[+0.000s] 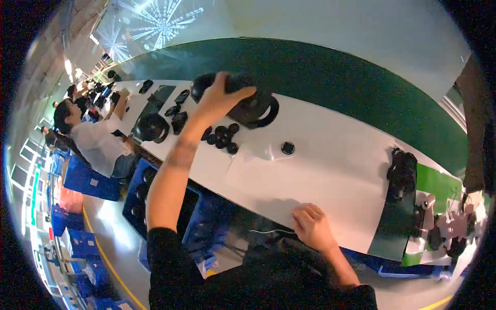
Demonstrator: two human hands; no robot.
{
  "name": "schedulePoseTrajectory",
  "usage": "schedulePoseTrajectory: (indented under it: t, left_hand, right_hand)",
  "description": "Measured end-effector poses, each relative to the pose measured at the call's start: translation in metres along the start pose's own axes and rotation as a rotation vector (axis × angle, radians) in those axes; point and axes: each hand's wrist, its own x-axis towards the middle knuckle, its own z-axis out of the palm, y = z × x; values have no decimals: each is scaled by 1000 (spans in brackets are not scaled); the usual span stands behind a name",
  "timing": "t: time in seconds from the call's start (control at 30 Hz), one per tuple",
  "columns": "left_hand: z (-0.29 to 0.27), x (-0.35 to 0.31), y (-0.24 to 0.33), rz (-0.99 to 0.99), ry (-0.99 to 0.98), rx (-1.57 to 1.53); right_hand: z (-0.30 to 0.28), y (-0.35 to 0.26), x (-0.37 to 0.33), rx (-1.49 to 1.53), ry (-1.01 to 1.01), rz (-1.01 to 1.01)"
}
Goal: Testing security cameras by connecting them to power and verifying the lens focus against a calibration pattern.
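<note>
Left fingers [221, 85]: mine, spread wide and gripping the rounded black part [251, 112].
Rounded black part: upper middle of the frame, over the bench [336, 163]; I cannot tell if it is lifted.
Right fingers [304, 214]: mine, half curled near the bench's front edge; I cannot tell if they hold anything.
Black discs [222, 140]: clustered left of centre.

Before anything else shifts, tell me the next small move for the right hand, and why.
I'd probably bring the right hand up to the large black piece: the left hand is on it alone, while the right is at the near edge of the white table with nothing visibly held.
</note>
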Motion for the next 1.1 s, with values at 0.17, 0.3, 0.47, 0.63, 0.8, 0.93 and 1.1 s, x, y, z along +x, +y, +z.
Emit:
schedulePoseTrajectory:
  t: [0.17,0.3,0.47,0.63,0.8,0.93,1.1]
  left_hand:
    - [67,65,7,-97,-146,259]
    - [96,76,-14,-113,-151,411]
    - [111,66,-17,-58,-95,483]
    - [97,40,5,-29,-71,571]
    - [46,-19,11,145,126,617]
    - [-13,-112,-45,316,543,225]
    - [-88,-278,-212,-308,792,322]
  right_hand:
    - [-3,3,-1,50,55,-43]
    - [-3,6,-3,49,-1,-30]
    - [1,7,-4,34,8,-57]
    - [2,5,-5,29,-36,-26]
    - [4,-1,-1,43,-17,-38]
    - [5,-4,3,-7,-82,-36]
    - [15,-12,-2,-16,-102,110]
